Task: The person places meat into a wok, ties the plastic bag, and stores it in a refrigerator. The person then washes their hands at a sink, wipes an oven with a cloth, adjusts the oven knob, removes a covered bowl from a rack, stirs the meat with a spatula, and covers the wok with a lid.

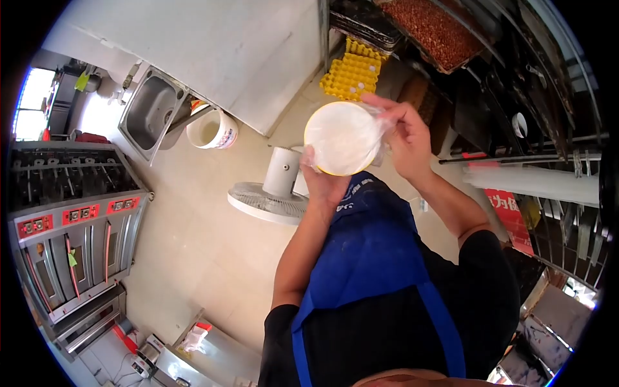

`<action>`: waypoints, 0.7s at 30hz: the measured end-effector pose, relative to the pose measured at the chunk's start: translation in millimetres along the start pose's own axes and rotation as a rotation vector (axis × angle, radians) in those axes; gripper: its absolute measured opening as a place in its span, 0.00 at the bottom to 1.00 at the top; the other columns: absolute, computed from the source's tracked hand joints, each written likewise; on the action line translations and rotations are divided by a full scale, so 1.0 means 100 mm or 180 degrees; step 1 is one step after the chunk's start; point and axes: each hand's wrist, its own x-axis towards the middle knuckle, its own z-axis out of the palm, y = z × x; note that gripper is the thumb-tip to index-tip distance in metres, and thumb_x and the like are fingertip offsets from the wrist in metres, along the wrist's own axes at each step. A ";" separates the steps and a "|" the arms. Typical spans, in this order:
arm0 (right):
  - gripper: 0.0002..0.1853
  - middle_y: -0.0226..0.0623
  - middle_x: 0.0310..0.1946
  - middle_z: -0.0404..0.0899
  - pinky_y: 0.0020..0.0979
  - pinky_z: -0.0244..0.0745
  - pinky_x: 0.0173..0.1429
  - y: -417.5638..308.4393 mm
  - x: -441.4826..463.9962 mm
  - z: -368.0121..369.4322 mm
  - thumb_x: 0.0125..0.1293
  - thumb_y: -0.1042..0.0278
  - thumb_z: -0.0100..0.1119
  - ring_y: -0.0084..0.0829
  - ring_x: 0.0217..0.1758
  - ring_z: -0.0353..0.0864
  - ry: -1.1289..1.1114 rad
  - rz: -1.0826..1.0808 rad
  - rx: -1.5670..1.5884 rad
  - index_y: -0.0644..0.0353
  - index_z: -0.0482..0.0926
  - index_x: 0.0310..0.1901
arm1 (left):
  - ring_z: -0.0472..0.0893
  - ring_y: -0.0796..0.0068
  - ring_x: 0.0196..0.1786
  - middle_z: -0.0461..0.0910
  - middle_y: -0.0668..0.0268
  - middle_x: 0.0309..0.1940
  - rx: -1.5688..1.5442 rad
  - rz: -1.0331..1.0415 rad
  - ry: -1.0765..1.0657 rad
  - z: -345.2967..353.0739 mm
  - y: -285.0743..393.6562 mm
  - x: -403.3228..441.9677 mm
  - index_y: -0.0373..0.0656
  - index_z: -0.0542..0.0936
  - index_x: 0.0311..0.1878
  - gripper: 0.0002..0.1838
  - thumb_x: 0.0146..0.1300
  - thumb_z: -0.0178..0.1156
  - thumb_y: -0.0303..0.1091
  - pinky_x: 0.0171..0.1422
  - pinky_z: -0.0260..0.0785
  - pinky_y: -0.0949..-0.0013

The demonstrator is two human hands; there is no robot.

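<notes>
A round white bowl [342,138] with a thin yellow rim is held up in front of my chest. Clear plastic film [377,135] lies over its top and bunches at the right side; what is inside the bowl is whitish and hard to make out. My left hand [324,184] grips the bowl at its lower left edge, thumb on the rim. On the right side, my right hand [407,134] pinches the gathered film between thumb and fingers. The blue apron [371,238] I wear is just below the bowl.
A standing fan [274,193] is on the floor to the left. Beyond it are a white bucket [213,129], a steel sink [155,106] and a pale counter [213,51]. Yellow egg trays [351,74] lie ahead. Racks [535,158] line the right, an oven [80,222] the left.
</notes>
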 end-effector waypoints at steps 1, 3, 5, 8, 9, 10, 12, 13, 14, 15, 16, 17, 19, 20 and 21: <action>0.04 0.58 0.63 0.76 0.39 0.75 0.69 0.03 0.04 -0.02 0.76 0.81 0.46 0.43 0.65 0.80 0.0153 -0.0046 0.0071 0.63 0.71 0.47 | 0.71 0.56 0.73 0.71 0.61 0.72 -0.0100 0.0048 -0.0018 -0.02 0.01 0.00 0.50 0.66 0.75 0.38 0.67 0.51 0.61 0.76 0.64 0.48; 0.04 0.58 0.63 0.76 0.40 0.77 0.67 -0.04 0.08 -0.08 0.77 0.78 0.46 0.43 0.63 0.81 0.0331 0.0402 0.0689 0.63 0.71 0.48 | 0.72 0.55 0.72 0.71 0.60 0.71 0.0065 0.0104 -0.0021 -0.02 0.06 -0.03 0.48 0.67 0.75 0.39 0.66 0.51 0.62 0.76 0.65 0.48; 0.06 0.56 0.61 0.78 0.42 0.82 0.61 0.01 0.10 -0.15 0.79 0.72 0.45 0.44 0.58 0.84 0.0577 0.0967 0.1511 0.61 0.71 0.49 | 0.72 0.55 0.71 0.72 0.58 0.70 0.0238 0.0157 -0.0021 0.03 0.09 -0.07 0.47 0.67 0.74 0.40 0.66 0.52 0.63 0.75 0.66 0.48; 0.08 0.50 0.56 0.81 0.41 0.83 0.60 0.11 0.15 -0.27 0.79 0.70 0.47 0.40 0.53 0.85 0.0628 0.1574 0.1450 0.62 0.73 0.52 | 0.73 0.53 0.71 0.71 0.57 0.70 0.0465 0.0144 0.0001 0.16 0.11 -0.12 0.45 0.67 0.74 0.41 0.66 0.51 0.64 0.74 0.67 0.47; 0.08 0.50 0.56 0.81 0.41 0.83 0.60 0.16 0.17 -0.30 0.79 0.70 0.47 0.40 0.53 0.85 0.0669 0.1580 0.1449 0.62 0.73 0.52 | 0.73 0.53 0.70 0.71 0.57 0.70 0.0391 0.0059 0.0000 0.20 0.10 -0.13 0.45 0.67 0.74 0.41 0.66 0.51 0.64 0.74 0.67 0.47; 0.08 0.45 0.50 0.83 0.36 0.83 0.54 0.23 0.21 -0.31 0.77 0.68 0.51 0.35 0.46 0.85 0.0765 0.1630 0.1326 0.61 0.76 0.50 | 0.73 0.53 0.70 0.71 0.57 0.70 0.0318 -0.0028 0.0003 0.22 0.09 -0.14 0.45 0.66 0.74 0.41 0.67 0.51 0.64 0.74 0.66 0.47; 0.09 0.40 0.44 0.84 0.30 0.83 0.48 0.36 0.27 -0.33 0.76 0.66 0.56 0.29 0.39 0.85 0.0877 0.1683 0.1202 0.61 0.79 0.49 | 0.73 0.53 0.70 0.71 0.57 0.69 0.0295 -0.0090 0.0064 0.21 0.06 -0.14 0.45 0.66 0.73 0.41 0.67 0.50 0.65 0.73 0.67 0.45; 0.09 0.37 0.42 0.84 0.29 0.83 0.47 0.42 0.30 -0.35 0.75 0.66 0.59 0.28 0.39 0.85 0.0849 0.1792 0.1151 0.62 0.79 0.49 | 0.74 0.52 0.69 0.72 0.57 0.69 0.0264 -0.0115 0.0116 0.21 0.05 -0.14 0.45 0.66 0.73 0.41 0.68 0.49 0.66 0.71 0.68 0.43; 0.10 0.34 0.40 0.83 0.28 0.83 0.46 0.48 0.31 -0.35 0.74 0.66 0.61 0.26 0.39 0.85 0.0814 0.1899 0.1100 0.63 0.79 0.48 | 0.74 0.52 0.69 0.72 0.57 0.69 0.0264 -0.0130 0.0122 0.20 0.04 -0.13 0.45 0.66 0.73 0.41 0.68 0.49 0.66 0.71 0.68 0.43; 0.10 0.34 0.40 0.83 0.28 0.83 0.46 0.54 0.32 -0.35 0.74 0.66 0.61 0.26 0.39 0.85 0.0824 0.1905 0.1099 0.63 0.79 0.48 | 0.74 0.52 0.69 0.72 0.57 0.69 0.0286 -0.0121 0.0157 0.19 0.04 -0.13 0.45 0.67 0.73 0.41 0.68 0.48 0.67 0.70 0.70 0.41; 0.10 0.32 0.40 0.84 0.27 0.80 0.44 0.60 0.32 -0.35 0.74 0.65 0.61 0.24 0.39 0.84 0.0745 0.1944 0.0929 0.62 0.81 0.48 | 0.75 0.52 0.68 0.72 0.57 0.68 0.0308 -0.0108 0.0194 0.18 0.04 -0.12 0.46 0.67 0.73 0.41 0.68 0.47 0.69 0.68 0.71 0.39; 0.10 0.30 0.40 0.84 0.27 0.78 0.43 0.65 0.31 -0.35 0.73 0.65 0.62 0.22 0.39 0.82 0.0666 0.1984 0.0761 0.61 0.83 0.48 | 0.75 0.52 0.68 0.72 0.57 0.68 0.0307 -0.0115 0.0202 0.19 0.04 -0.14 0.46 0.67 0.73 0.41 0.68 0.47 0.69 0.68 0.71 0.39; 0.10 0.28 0.39 0.84 0.25 0.76 0.41 0.72 0.30 -0.37 0.72 0.64 0.63 0.21 0.39 0.82 0.0622 0.2092 0.0604 0.60 0.83 0.48 | 0.77 0.60 0.67 0.75 0.60 0.67 0.0150 -0.0171 0.0197 0.23 0.06 -0.16 0.44 0.69 0.72 0.39 0.72 0.43 0.67 0.70 0.72 0.54; 0.10 0.27 0.38 0.84 0.23 0.75 0.40 0.75 0.29 -0.37 0.71 0.64 0.65 0.19 0.39 0.82 0.0571 0.2196 0.0445 0.59 0.84 0.47 | 0.77 0.60 0.67 0.75 0.60 0.67 0.0146 -0.0173 0.0212 0.24 0.07 -0.17 0.44 0.69 0.72 0.39 0.72 0.43 0.67 0.70 0.72 0.54; 0.10 0.27 0.38 0.84 0.23 0.75 0.40 0.78 0.28 -0.39 0.71 0.64 0.65 0.19 0.39 0.82 0.0565 0.2212 0.0447 0.59 0.84 0.47 | 0.77 0.60 0.67 0.75 0.60 0.67 0.0158 -0.0218 0.0211 0.24 0.08 -0.17 0.44 0.69 0.72 0.40 0.72 0.42 0.68 0.70 0.72 0.54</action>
